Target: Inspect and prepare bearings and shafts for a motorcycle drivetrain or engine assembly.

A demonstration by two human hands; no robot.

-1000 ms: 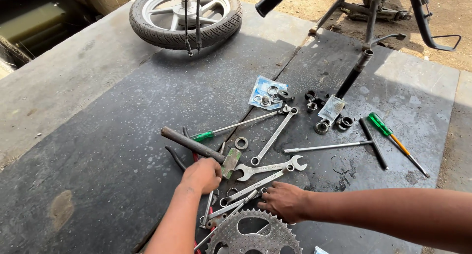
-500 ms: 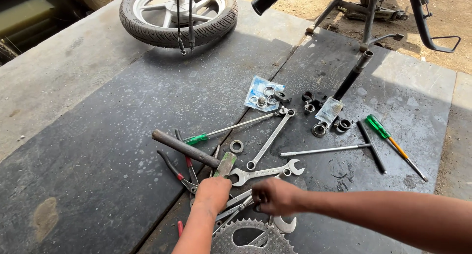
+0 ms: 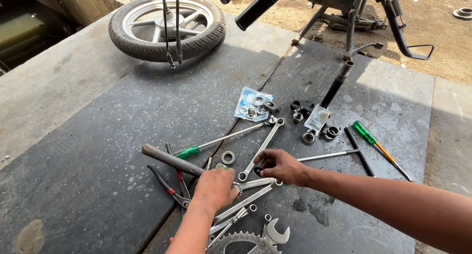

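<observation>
Both hands moved up pile: left hand (image 3: pixel 215 186) now covers wrenches (image 3: pixel 246 202), grip hidden; right hand (image 3: pixel 281 166) fingertips curled onto small ring beside long wrench (image 3: pixel 260 148).

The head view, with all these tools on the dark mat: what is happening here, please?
A person works among metal tools spread on a dark rubber mat. The left hand rests on a cluster of silver open-ended spanners, beside a grey metal bar. The right hand pinches a small dark part that is too hidden to identify, next to a long silver ring spanner. A toothed steel sprocket lies near the bottom edge, and a grey alloy wheel with black tyre lies further back.
</observation>
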